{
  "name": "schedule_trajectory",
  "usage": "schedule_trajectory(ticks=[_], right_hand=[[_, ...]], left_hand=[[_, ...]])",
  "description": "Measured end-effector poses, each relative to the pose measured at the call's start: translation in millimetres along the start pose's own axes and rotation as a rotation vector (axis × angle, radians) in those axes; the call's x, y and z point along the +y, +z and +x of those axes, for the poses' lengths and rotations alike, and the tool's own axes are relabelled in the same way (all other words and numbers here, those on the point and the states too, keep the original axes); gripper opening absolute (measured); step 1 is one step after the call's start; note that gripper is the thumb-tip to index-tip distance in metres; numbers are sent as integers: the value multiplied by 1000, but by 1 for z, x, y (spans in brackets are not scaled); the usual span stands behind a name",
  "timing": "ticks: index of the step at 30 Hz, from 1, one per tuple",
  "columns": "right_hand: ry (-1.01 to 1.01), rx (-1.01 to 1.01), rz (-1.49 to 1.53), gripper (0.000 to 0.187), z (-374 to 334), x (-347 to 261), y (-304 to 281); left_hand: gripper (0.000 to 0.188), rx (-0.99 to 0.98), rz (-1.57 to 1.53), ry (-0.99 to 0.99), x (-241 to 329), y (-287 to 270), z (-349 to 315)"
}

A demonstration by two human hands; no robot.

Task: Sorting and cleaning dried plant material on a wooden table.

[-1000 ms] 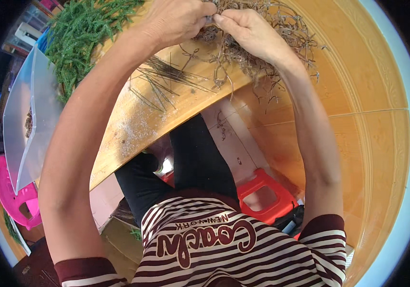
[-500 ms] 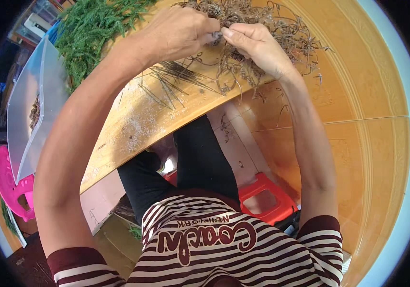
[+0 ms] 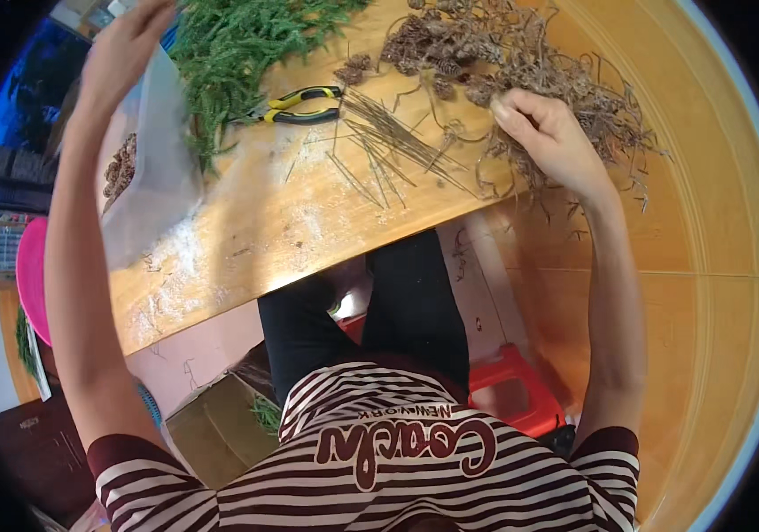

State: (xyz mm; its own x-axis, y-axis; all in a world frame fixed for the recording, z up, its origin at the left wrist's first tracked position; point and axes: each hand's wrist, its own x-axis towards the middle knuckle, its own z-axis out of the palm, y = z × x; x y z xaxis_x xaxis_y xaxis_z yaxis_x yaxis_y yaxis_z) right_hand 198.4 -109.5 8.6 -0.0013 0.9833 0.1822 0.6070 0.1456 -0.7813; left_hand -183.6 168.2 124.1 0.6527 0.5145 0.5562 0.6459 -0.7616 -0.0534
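Observation:
My right hand is closed, thumb against bent fingers, at the near edge of a heap of brown pine cones on wiry, twisted stems. Its fingertips meet a pine cone there. My left hand is raised at the far left, above a translucent plastic bin; its fingers are drawn together and partly cut off by the picture's upper edge, so what they hold cannot be made out. Small brown cones lie in the bin.
Pliers with yellow and black handles lie beside a bundle of thin straight wires. Green artificial sprigs cover the table's far left. White flecks dust the wooden table. A red stool and cardboard box stand below.
My hands have parted from a small cone they held together. The left swung left over the bin; the right came down to the cone heap. The pliers are now uncovered.

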Motion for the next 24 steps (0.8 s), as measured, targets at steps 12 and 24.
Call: schedule_trajectory(ticks=[12, 24], right_hand=[[19, -4, -228, 28, -17, -14, 1], [-127, 28, -408, 18, -31, -33, 7]], left_hand=[[48, -159, 439, -234, -154, -42, -117], [22, 22, -237, 573, 232, 79, 31]])
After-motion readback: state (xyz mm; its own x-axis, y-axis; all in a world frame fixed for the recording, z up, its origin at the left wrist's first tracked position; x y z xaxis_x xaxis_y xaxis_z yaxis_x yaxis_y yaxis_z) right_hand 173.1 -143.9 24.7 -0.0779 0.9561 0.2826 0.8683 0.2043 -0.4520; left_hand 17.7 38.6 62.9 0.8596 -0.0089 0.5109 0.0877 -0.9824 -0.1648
